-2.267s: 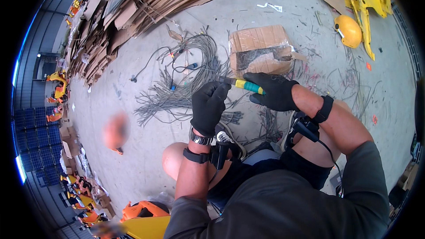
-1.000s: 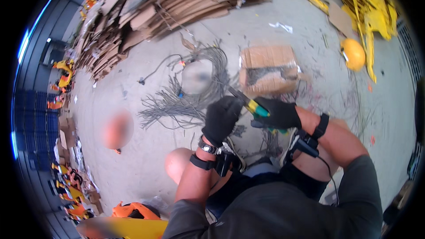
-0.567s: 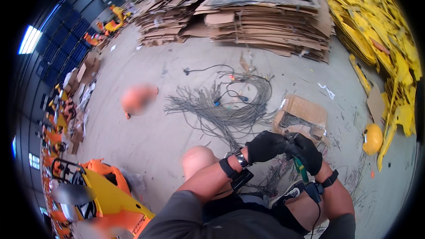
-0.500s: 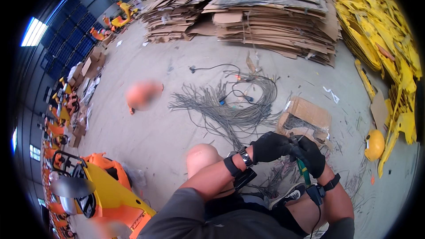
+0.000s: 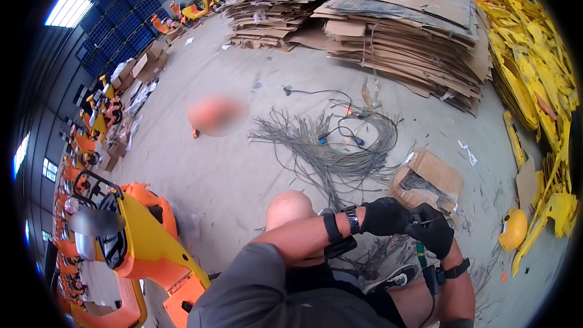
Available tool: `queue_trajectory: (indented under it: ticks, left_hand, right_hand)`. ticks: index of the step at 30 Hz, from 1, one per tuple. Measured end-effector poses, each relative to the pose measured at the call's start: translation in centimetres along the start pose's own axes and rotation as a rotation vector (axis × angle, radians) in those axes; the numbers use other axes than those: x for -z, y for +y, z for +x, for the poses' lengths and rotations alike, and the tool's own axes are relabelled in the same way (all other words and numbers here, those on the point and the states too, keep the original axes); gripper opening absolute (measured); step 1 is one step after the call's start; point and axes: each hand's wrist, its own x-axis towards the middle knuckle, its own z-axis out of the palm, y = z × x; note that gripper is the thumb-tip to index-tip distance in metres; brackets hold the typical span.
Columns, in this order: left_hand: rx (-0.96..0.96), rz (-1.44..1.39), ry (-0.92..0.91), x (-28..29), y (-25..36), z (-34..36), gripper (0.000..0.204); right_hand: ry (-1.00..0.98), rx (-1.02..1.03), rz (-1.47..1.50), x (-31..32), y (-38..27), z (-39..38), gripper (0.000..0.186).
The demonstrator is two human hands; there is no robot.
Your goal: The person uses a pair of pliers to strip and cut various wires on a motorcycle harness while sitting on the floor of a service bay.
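Observation:
My left hand and my right hand, both in black gloves, are closed and meet over the floor by my knees. My right hand grips a tool with a green and yellow handle; its head is mostly hidden between the gloves. My left hand's fingers are pressed at the tool's head; what they hold is too small to make out. Just beyond lies a torn cardboard box with dark scraps in it. A tangled heap of grey cables with blue connectors lies to its left, and cable offcuts are scattered around my feet.
Stacks of flattened cardboard stand ahead. Yellow panels and a round yellow piece lie at the right. A yellow and orange scooter stands close at left, with more along the wall. A blurred orange object lies left of the cables.
My view has turned leftward and up, showing more scooter and cardboard. My hands have shifted toward the lower right of the picture, and the tool's handle has swung from crosswise to pointing down toward me.

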Motion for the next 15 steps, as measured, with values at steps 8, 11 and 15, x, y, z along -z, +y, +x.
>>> queue_trajectory:
  ticks: [8, 11, 15]
  left_hand:
    - [-0.164, 0.074, -0.152, 0.6, 3.0, -2.2, 0.023]
    - [-0.231, -0.025, -0.197, 0.3, 3.6, -3.2, 0.025]
    - [-0.404, -0.206, -0.191, -0.8, 4.3, -3.2, 0.033]
  right_hand:
    - [-0.153, -0.009, 0.144, -1.2, -0.3, -2.7, 0.026]
    - [-0.246, -0.056, 0.381, -1.5, -2.1, -4.2, 0.025]
    - [-0.404, 0.286, 0.136, -0.8, -0.2, -5.2, 0.024]
